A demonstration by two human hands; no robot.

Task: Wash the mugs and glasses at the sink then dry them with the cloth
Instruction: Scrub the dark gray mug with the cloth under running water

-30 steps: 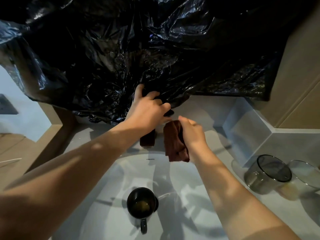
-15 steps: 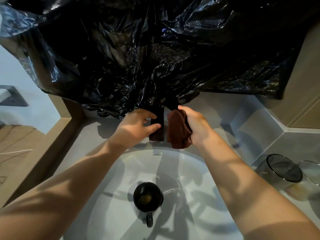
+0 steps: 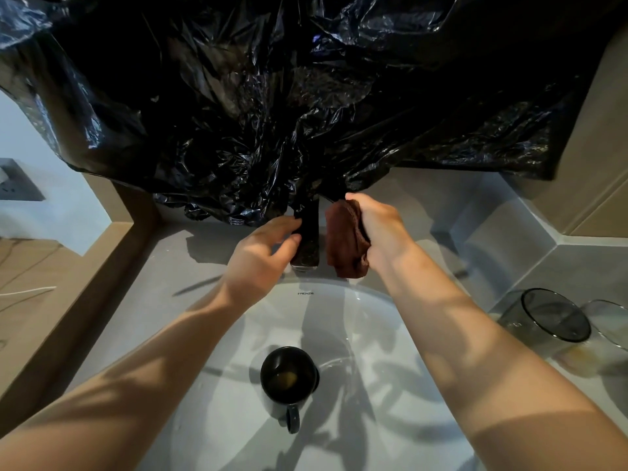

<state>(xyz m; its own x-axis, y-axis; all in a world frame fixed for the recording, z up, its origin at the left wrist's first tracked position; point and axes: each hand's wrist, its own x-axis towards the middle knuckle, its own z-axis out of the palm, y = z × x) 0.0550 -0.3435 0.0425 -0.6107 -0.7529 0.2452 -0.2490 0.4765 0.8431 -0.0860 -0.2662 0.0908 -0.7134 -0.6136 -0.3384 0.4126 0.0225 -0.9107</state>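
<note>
A black mug (image 3: pixel 289 373) stands upright in the white sink (image 3: pixel 343 288), its handle toward me and a yellowish residue at its bottom. My left hand (image 3: pixel 261 253) reaches to the dark faucet (image 3: pixel 307 243) behind the basin, and its straight fingers and thumb touch the faucet's left side. Just right of the faucet, my right hand (image 3: pixel 382 229) grips a bunched brown cloth (image 3: pixel 346 243) that hangs down from it. A smoky glass (image 3: pixel 543 322) and a clear glass (image 3: pixel 608 324) stand on the counter at the right.
Crumpled black plastic sheeting (image 3: pixel 306 96) hangs over the wall behind the sink and drapes onto the faucet's top. Grey counter (image 3: pixel 176 266) surrounds the basin. A raised tiled ledge (image 3: pixel 509 232) sits at the back right, and a wall socket (image 3: pixel 13 185) at far left.
My left hand dropped from the faucet's top, under the plastic, to the faucet's left side. The right hand with the cloth stayed beside the faucet. The mug has not moved.
</note>
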